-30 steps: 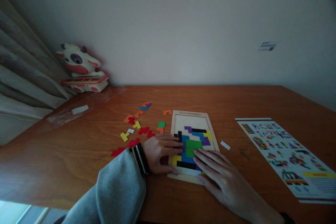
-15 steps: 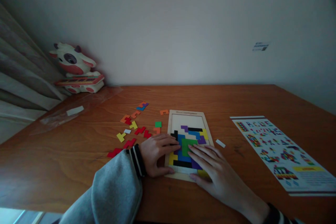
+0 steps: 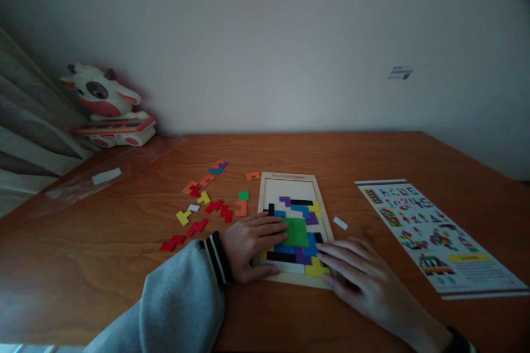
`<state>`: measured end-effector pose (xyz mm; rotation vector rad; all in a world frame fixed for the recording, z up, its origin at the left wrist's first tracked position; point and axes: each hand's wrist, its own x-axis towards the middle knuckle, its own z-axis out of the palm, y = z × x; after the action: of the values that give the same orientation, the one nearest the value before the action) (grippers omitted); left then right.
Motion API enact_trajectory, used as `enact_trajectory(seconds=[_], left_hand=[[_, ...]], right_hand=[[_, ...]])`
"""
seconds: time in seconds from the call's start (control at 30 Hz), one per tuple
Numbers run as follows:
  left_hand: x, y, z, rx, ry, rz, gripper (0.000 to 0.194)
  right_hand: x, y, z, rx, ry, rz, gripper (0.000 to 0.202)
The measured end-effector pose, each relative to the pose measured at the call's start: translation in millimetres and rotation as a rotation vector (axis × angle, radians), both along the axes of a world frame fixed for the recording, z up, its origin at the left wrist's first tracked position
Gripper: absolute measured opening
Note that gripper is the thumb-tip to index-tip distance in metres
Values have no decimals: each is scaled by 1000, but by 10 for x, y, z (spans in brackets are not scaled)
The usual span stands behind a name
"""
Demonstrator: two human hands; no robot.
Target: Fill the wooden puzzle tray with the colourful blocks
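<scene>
A wooden puzzle tray (image 3: 285, 175) lies flat on the table, its lower part filled with coloured block pieces. Near its middle sits a large green area of pieces (image 3: 295, 231). My left hand (image 3: 252, 245) rests over the tray's left edge, fingers stretched out, the tips touching the green pieces. Over the lower right edge lies my right hand (image 3: 356, 267), fingers extended, with the tips by the blue and black pieces; nothing shows in its grasp. The tray's upper part is bare pale wood. Parts of the left-side pieces are hidden under my left hand.
Several loose pieces, among them a red one (image 3: 197, 226) and a yellow one (image 3: 183, 217), lie left of the tray. A small white piece (image 3: 340, 223) is at its right. Farther right lies a printed pattern sheet (image 3: 439, 237). A cow toy keyboard (image 3: 114, 131) stands back left.
My right hand has moved right, off the green area, to the tray's right edge. More of the green and lower right pieces now shows. My left hand stays on the left side.
</scene>
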<state>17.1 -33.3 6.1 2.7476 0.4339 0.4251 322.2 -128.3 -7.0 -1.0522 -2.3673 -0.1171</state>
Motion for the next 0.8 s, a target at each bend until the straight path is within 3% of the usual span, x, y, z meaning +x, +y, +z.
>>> enact_trajectory(seconds=[0.2,0.53,0.8], left_hand=[[-6,5,13,11,-17,-1,65],[-2,15,17,15,-21,-12,64],[-4,18,2,29,-37,-15,62]], right_hand=[[-74,-17,47,-7,-56,84,31],[-65,-10,77,-72,-81,90,32],[-7,-50,58,-11,-57,67,39]])
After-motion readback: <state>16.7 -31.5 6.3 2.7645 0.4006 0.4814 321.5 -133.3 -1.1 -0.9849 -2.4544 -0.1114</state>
